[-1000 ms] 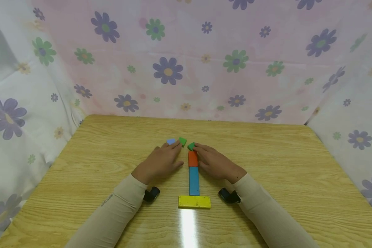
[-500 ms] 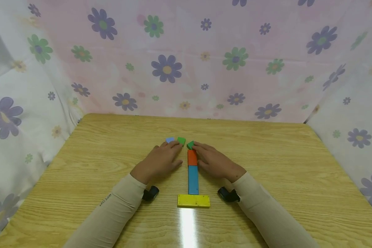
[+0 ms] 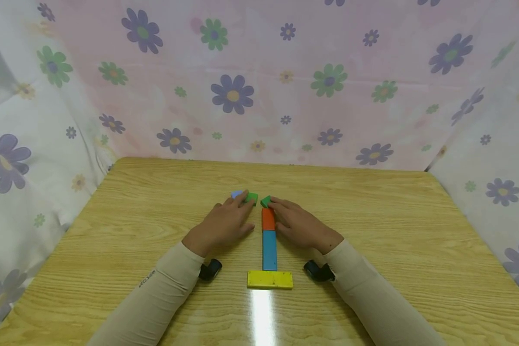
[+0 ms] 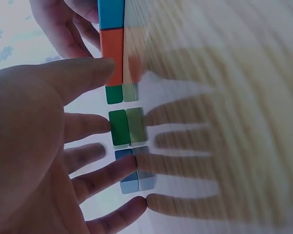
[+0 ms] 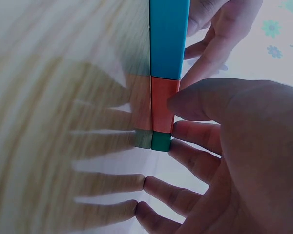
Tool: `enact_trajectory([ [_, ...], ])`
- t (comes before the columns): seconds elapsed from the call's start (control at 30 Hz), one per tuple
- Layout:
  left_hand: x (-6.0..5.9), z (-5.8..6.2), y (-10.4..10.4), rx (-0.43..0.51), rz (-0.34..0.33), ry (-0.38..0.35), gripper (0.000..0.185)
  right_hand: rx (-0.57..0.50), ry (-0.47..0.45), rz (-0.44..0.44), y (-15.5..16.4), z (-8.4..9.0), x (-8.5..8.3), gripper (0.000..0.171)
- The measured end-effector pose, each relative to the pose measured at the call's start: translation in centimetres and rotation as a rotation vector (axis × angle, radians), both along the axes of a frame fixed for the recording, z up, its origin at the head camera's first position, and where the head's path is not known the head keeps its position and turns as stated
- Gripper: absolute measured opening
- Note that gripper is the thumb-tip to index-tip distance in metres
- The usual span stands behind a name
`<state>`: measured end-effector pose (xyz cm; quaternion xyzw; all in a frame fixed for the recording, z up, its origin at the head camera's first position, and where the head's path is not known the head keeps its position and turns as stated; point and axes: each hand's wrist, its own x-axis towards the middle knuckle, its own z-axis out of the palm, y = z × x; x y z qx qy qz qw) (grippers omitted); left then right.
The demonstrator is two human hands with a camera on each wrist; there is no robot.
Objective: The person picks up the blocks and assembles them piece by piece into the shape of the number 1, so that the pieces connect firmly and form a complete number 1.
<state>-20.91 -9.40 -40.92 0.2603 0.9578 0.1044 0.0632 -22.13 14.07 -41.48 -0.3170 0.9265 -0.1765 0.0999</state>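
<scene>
Left hand point(image 3: 225, 223) flat, fingers straight on green block point(image 3: 252, 197), nudged slightly toward pale blue block point(image 3: 237, 194), mid-table | left wrist: fingertip point(image 4: 101, 125) touches green block, not gripped | right wrist: right hand point(image 5: 234, 146) relaxed, finger against small green piece point(image 5: 161, 141) capping orange block point(image 5: 163, 105), unchanged | alignment nearly done

Both arms are in snug beige long sleeves, kind of a stretchy compression-type fabric that runs right down to the wrists. The left sleeve point(image 3: 155, 298) has a small line of dark printed lettering on the forearm, too tiny to read. The right sleeve point(image 3: 372, 298) looks plain as far as I can see. Each wrist has a little black rounded camera unit strapped underneath: one on the left point(image 3: 210, 269), one on the right point(image 3: 318, 272). The left hand point(image 3: 225, 223) and right hand point(image 3: 300, 226) are bare, with short nails.
</scene>
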Motion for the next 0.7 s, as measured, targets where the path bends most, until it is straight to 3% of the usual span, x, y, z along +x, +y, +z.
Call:
enact_trajectory([
  [0.17,0.15,0.2,0.07,-0.027,0.0,-0.022,0.066,-0.004,-0.009,-0.005,-0.01,0.09,0.03,0.057],
  [0.7,0.73,0.86,0.52,-0.043,-0.029,0.06,0.049,0.001,-0.006,-0.002,-0.06,0.1,-0.01,0.058],
])
